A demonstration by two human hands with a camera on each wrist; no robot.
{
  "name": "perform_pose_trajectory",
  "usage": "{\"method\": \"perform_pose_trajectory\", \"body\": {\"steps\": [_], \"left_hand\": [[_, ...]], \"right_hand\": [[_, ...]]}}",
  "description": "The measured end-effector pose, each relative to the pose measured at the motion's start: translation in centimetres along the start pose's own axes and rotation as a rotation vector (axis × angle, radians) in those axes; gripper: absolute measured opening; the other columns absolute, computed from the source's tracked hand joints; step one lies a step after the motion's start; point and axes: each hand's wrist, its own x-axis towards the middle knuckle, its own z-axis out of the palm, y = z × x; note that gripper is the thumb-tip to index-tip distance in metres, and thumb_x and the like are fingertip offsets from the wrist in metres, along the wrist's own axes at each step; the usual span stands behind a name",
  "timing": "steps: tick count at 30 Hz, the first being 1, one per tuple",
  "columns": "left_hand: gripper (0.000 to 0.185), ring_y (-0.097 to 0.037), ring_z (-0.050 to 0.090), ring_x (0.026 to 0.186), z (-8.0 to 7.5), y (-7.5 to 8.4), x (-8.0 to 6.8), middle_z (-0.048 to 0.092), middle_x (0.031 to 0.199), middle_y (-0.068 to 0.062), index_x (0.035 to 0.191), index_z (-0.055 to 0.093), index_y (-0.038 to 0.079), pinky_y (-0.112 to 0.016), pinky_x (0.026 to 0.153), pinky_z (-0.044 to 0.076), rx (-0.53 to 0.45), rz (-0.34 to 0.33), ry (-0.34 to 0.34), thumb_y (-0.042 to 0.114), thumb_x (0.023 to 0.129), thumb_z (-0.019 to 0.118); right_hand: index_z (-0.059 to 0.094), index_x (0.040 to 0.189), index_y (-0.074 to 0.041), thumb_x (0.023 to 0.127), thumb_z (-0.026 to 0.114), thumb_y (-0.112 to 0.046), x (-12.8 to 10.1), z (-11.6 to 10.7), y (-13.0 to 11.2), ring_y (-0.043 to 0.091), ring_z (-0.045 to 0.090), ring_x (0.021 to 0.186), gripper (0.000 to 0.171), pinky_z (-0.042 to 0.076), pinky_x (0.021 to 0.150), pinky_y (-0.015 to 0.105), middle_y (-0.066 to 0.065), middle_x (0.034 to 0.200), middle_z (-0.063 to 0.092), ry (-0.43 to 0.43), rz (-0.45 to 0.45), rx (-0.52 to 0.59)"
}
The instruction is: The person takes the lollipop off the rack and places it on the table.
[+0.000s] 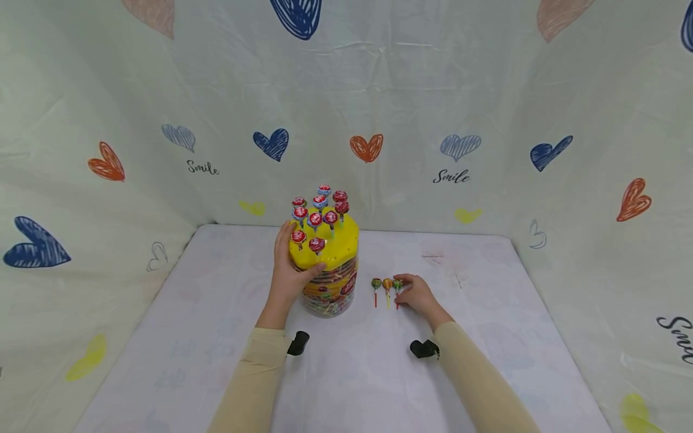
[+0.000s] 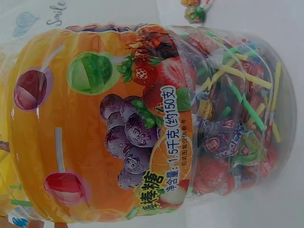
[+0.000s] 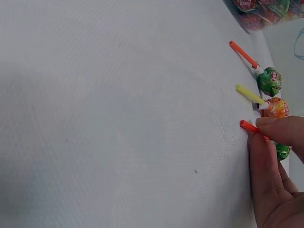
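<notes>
A clear plastic candy jar [image 1: 328,291] with a printed fruit label and a yellow lid [image 1: 338,255] stands left of the table's middle. Several lollipops [image 1: 315,221] stick up out of the lid. My left hand [image 1: 287,273] holds the jar near its top, thumb at the lid's front edge and fingers along the left side. To the right of the jar, three lollipops lie side by side: a green one [image 1: 376,282], an orange one [image 1: 387,283] and another green one [image 3: 283,151]. My right hand [image 1: 419,299] pinches the rightmost by its red stick, thumb against forefinger.
Inside the jar, wrapped lollipops with coloured sticks [image 2: 247,107] show through the wall. A white cloth [image 1: 357,373] covers the table. Behind it hangs a pale curtain [image 1: 411,90] printed with hearts. Black straps [image 1: 425,349] are at both wrists.
</notes>
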Motion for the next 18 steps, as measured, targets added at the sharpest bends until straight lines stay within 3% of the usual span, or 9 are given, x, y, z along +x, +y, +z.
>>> {"method": "perform_pose_trajectory", "body": {"steps": [6,9,17,18], "left_hand": [[0.090,-0.029,0.020,0.143,0.0,-0.1,0.0,0.000,0.161,-0.009,0.155,0.016,0.011,-0.045,0.116,0.024,-0.002,-0.001,-0.001,0.005,0.086,0.073],[0.090,-0.030,0.019,0.143,0.0,0.0,-0.1,0.000,0.161,-0.009,0.155,0.016,0.011,-0.046,0.116,0.023,0.000,0.001,-0.001,0.004,0.086,0.073],[0.089,-0.030,0.020,0.143,-0.1,-0.2,0.0,0.000,0.161,-0.009,0.155,0.017,0.011,-0.046,0.116,0.023,-0.002,0.006,-0.002,0.004,0.086,0.073],[0.089,-0.029,0.020,0.143,0.0,-0.8,0.2,0.000,0.161,-0.007,0.155,0.017,0.014,-0.047,0.116,0.023,-0.003,0.017,0.002,0.009,0.086,0.074]], "right_hand": [[0.057,0.135,-0.008,0.075,0.075,0.009,-0.4,-0.4,-0.4,0.018,0.058,0.068,0.065,0.051,0.060,0.028,0.018,0.133,0.050,-0.015,-0.026,0.017],[0.056,0.136,-0.008,0.077,0.075,0.007,-0.8,-1.0,-1.3,0.019,0.058,0.073,0.064,0.051,0.060,0.028,0.018,0.136,0.049,-0.003,-0.083,0.016],[0.057,0.136,-0.012,0.081,0.075,0.001,-3.0,-2.6,-7.2,0.026,0.059,0.095,0.059,0.052,0.069,0.030,0.013,0.133,0.054,0.024,-0.305,0.111],[0.057,0.136,-0.012,0.081,0.075,0.000,-3.4,-2.7,-8.1,0.027,0.059,0.097,0.059,0.053,0.070,0.030,0.013,0.133,0.054,0.016,-0.331,0.138]]}}
